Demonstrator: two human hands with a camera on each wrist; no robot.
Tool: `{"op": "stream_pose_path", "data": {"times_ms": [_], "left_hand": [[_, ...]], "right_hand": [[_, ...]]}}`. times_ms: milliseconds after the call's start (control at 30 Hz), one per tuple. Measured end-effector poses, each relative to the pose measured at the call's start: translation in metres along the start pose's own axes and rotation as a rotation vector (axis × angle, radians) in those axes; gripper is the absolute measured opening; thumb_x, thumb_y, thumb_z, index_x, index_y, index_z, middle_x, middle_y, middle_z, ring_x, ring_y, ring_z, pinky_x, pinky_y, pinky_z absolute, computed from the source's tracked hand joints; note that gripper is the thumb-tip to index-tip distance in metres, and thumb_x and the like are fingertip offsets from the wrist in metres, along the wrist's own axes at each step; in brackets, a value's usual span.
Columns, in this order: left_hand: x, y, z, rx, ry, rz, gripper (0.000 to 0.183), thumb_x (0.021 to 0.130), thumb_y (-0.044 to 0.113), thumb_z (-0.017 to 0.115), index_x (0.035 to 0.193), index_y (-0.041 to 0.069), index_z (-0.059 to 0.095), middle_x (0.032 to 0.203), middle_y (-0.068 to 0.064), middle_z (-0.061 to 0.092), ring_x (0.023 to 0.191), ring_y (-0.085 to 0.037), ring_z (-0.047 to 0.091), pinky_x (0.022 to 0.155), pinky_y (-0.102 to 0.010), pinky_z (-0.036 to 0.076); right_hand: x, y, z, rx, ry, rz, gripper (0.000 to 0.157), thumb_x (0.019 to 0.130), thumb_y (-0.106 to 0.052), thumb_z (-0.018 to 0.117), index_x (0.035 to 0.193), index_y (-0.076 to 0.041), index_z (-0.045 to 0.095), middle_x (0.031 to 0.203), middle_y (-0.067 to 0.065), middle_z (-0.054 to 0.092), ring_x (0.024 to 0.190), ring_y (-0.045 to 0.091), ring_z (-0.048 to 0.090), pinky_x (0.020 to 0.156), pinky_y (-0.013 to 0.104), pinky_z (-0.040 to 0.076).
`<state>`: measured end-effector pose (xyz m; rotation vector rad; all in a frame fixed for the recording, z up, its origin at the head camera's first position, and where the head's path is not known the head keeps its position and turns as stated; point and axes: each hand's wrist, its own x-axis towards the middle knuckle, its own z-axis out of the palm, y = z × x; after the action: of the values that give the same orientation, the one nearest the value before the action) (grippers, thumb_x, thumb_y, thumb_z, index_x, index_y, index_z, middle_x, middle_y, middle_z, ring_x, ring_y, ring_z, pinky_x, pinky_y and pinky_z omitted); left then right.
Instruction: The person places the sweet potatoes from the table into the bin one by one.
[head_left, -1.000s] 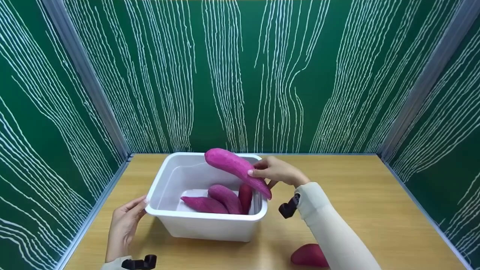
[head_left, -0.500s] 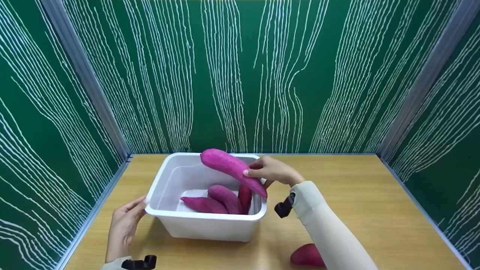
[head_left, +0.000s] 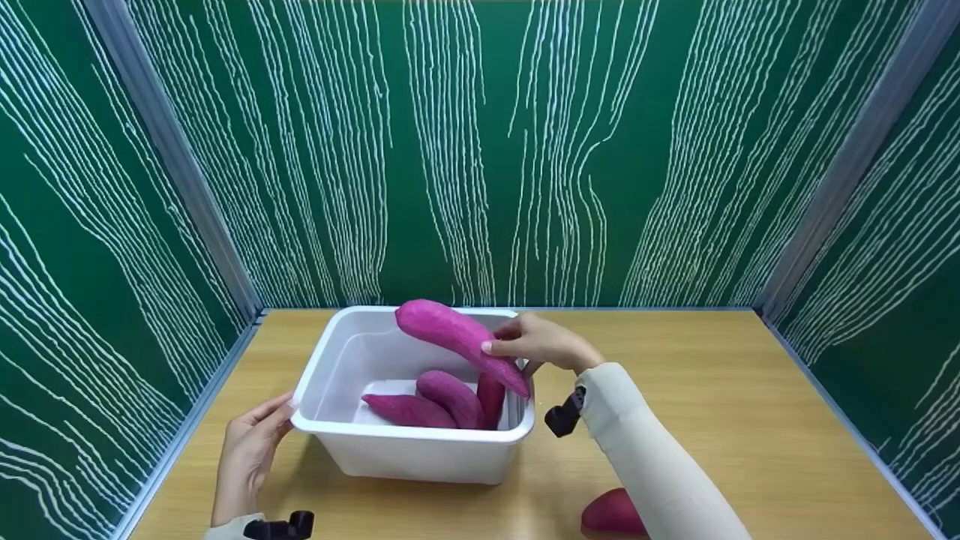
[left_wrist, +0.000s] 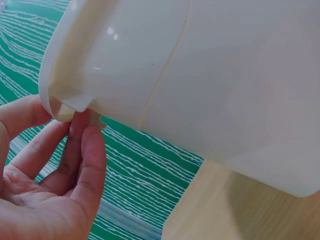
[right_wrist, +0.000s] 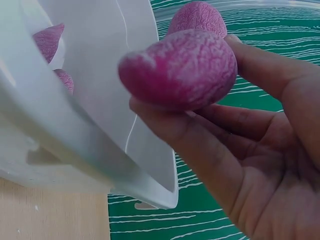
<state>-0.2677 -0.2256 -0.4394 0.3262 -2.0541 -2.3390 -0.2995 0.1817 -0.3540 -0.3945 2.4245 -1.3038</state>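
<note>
The left hand (head_left: 251, 450) pinches the white tub (head_left: 420, 456) at its eight o'clock corner, just as before. Inside, near six o'clock, lie two purple sweet potatoes (head_left: 454, 396); near four o'clock is a dark red sweet potato (head_left: 490, 405). A big pink sweet potato (head_left: 446, 328) slants above the tub, fat end toward ten o'clock. It has moved a little toward nine o'clock. The right hand (head_left: 551, 343), near three o'clock, pinches it with thumb and fingers. Another red sweet potato (head_left: 611, 511) sits on the table (head_left: 750, 420) at four o'clock.

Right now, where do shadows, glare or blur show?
Head view: soft shadow on the table beside and below the tub; left wrist view: small glare spots on the tub's wall; right wrist view: the tub's nearest edge looks blurred, while the held sweet potato's wrinkles show clearly.
</note>
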Motion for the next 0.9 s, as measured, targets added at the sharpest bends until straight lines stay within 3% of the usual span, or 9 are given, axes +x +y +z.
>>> {"op": "stream_pose_path", "data": {"times_ms": [333,600,900], "left_hand": [[0.0010,-0.0011,0.0003,-0.006,0.005,-0.010,0.015,0.085,0.011,0.072,0.083,0.026,0.073,0.088,0.018,0.068,0.090,-0.003,0.064,0.084,-0.019,0.054],[0.0007,0.0009,-0.0012,0.003,0.010,-0.036,0.009,0.085,0.017,0.073,0.086,0.026,0.074,0.089,0.017,0.068,0.091,-0.001,0.064,0.084,-0.018,0.053],[0.0008,-0.0004,0.0001,-0.022,0.000,-0.013,0.019,0.088,0.010,0.070,0.080,0.028,0.073,0.087,0.016,0.069,0.090,-0.002,0.064,0.084,-0.019,0.054]], "right_hand": [[0.0004,0.0002,0.0003,0.054,0.012,0.001,0.037,0.092,-0.025,0.064,0.121,-0.002,0.063,0.102,0.013,0.069,0.088,0.021,0.068,0.071,0.036,0.060],[-0.0011,0.0005,-0.0008,0.050,0.049,0.025,0.036,0.091,-0.025,0.066,0.119,-0.003,0.064,0.103,0.012,0.067,0.097,0.035,0.066,0.074,0.036,0.060],[-0.0017,0.0029,-0.0018,0.047,0.057,0.023,0.038,0.092,-0.024,0.065,0.122,-0.001,0.062,0.108,0.013,0.067,0.093,0.031,0.067,0.076,0.038,0.060]]}}
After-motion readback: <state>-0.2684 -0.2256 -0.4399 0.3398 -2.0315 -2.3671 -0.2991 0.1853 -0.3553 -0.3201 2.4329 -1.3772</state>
